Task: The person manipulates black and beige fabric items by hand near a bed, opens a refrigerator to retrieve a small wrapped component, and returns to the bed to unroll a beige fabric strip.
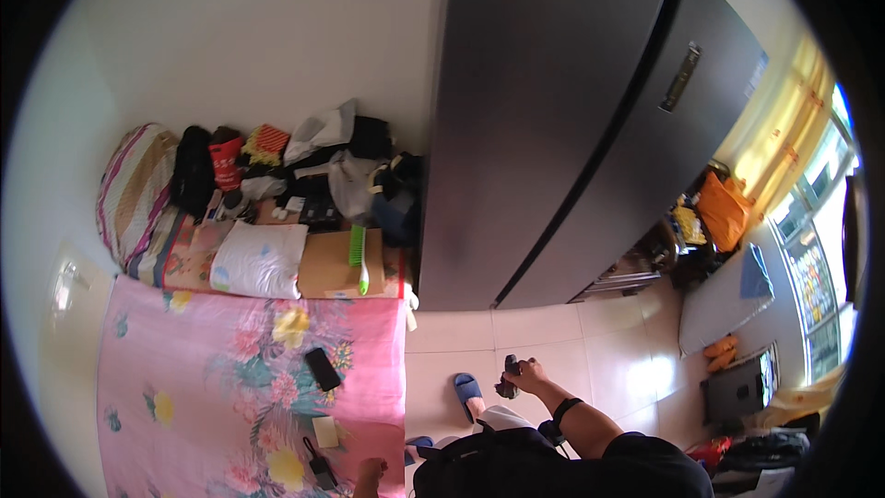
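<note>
My right hand [529, 376] is shut on a small dark, crumpled-looking object [509, 379], held over the tiled floor; exactly what it is stays unclear. Low in the picture, my left hand [373, 468] is over the right edge of the bed, its fingers curled; whether anything is in them does not show. The bed has a pink floral sheet [200, 360]. Close to my left hand lie a dark device with a strap or short cable [322, 472] and a pale yellow square [325, 432]. Farther up the sheet rests a black smartphone [322, 369].
A green-bristled brush [357, 259] lies on a flat cardboard box [325, 264], beside a folded white cloth item [261, 259]. Bags and clothes pile against the wall. A tall dark refrigerator [532, 124] stands ahead. Blue slippers [467, 391] are on my feet. An orange bag [722, 211] sits right.
</note>
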### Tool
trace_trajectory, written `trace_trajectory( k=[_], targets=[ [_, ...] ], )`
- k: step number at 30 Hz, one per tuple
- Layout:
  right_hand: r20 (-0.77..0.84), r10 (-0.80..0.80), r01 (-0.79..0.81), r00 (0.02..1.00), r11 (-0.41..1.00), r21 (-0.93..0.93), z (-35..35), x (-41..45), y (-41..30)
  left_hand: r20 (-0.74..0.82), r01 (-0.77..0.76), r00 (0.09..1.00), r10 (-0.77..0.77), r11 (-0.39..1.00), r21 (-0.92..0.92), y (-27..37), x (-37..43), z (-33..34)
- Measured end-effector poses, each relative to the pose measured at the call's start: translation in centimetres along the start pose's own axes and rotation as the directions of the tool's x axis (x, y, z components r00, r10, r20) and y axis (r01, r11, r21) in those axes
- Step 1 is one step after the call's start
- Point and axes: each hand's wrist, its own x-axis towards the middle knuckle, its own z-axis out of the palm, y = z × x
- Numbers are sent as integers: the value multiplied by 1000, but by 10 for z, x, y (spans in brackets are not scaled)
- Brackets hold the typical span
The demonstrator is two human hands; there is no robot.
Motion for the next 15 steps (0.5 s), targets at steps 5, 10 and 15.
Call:
trace_trajectory(
  k=[5,10,15],
  targets=[
    [-62,-57,70,996,968,241,-20,-7,-16,219,-475,880,422,778,411,104,14,52],
    [299,-208,-13,931,803,596,-25,10,-55,362,-697,710,604,677,236,204,-55,176],
    [410,-581,140,704,678,721,-86,28,-95,411,-866,500,762,445,229,284,-130,261]
  ],
)
